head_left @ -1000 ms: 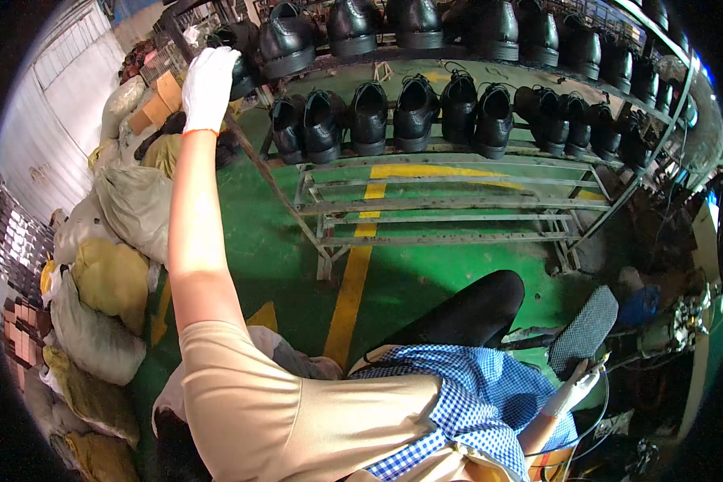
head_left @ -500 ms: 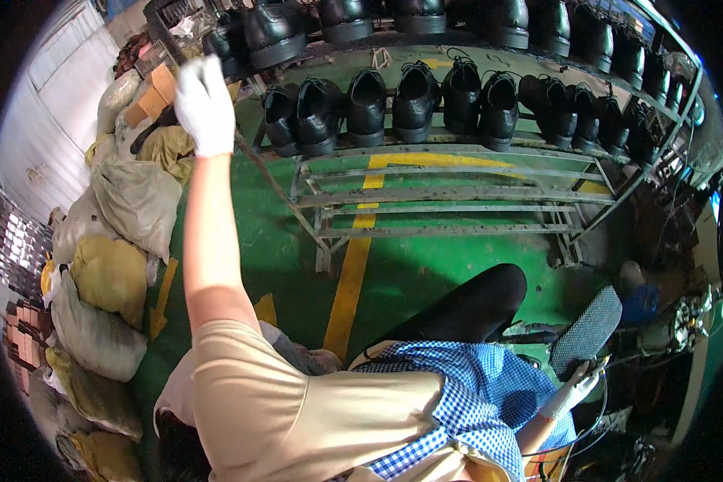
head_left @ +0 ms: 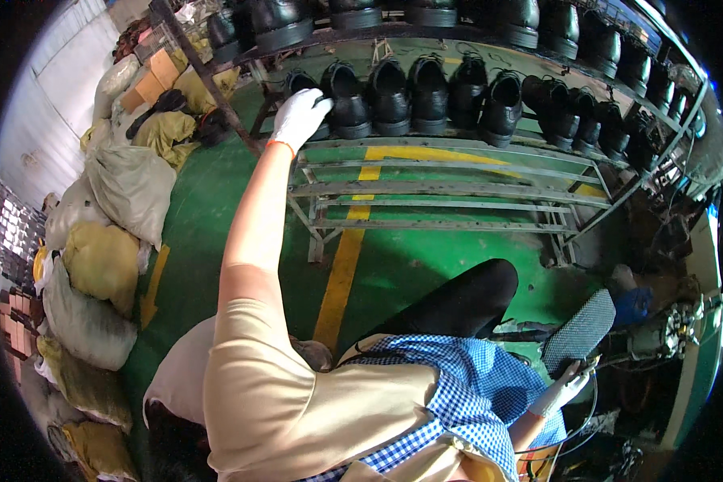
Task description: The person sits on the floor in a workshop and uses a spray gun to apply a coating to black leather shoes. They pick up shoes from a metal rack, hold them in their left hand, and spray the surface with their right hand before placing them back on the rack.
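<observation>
My left hand (head_left: 299,120), in a white glove, reaches out to the rack. It is closed on the heel side of a black leather shoe (head_left: 301,83) at the left end of the lower row, covering much of that shoe. Beside it stands another black lace-up shoe (head_left: 347,100), and several more follow along the row. My right hand (head_left: 561,390), also gloved in white, is low at the right, fingers bent near a thin cable. What it holds is too small to tell. Just beyond it is a grey mesh-textured oval pad (head_left: 582,329); whether the hand touches it is unclear.
A metal rack (head_left: 466,189) carries the shoes, with more black shoes (head_left: 357,14) on its upper shelf. Filled sacks (head_left: 96,261) line the left wall near cardboard boxes (head_left: 165,68). A machine (head_left: 655,333) stands at the right. Another person (head_left: 181,373) is at the lower left.
My left hand has moved right and down, from beside the rack onto the leftmost shoe of the lower row. My right hand stays by the mesh pad. The view has shifted slightly.
</observation>
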Motion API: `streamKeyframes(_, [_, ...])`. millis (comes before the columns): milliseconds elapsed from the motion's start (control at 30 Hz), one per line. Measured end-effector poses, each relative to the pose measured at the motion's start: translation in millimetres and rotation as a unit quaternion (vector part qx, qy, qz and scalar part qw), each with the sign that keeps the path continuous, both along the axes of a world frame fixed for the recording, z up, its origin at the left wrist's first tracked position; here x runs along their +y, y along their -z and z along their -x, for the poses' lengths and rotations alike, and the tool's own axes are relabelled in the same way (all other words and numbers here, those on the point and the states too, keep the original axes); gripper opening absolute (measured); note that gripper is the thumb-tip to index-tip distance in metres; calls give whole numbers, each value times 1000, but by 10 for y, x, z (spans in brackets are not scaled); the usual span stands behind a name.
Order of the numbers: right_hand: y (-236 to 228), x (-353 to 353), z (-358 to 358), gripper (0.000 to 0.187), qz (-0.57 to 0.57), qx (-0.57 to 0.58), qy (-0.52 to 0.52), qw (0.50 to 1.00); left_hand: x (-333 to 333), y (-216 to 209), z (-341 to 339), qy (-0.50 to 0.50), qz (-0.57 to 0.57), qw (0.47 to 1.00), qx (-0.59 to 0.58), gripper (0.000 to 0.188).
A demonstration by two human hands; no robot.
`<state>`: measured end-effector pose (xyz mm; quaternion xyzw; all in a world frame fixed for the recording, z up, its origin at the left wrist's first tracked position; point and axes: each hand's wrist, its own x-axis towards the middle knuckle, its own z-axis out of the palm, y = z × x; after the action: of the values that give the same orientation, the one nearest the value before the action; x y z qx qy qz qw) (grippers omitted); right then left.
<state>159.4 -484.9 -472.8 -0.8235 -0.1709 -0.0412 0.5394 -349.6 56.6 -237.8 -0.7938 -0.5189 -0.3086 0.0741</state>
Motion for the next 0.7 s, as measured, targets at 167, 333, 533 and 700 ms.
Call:
streamKeyframes(167, [-192, 38, 143, 58, -7, -24, -29, 999, -238, 56, -71, -31, -64, 996, -52, 39])
streamKeyframes(333, [-151, 3, 88, 54, -25, -28, -23, 999, -960, 166, -69, -84, -215, 961, -153, 30])
streamKeyframes(533, [-25, -40, -6, 52, -63, -37, -22, 997, -2555, 411, -596, -5, -223, 949, -224, 27])
streamKeyframes(700, [-243, 119, 309, 49, -28, -62, -13, 998, -3326, 728, -880, 289, -155, 898, -293, 29])
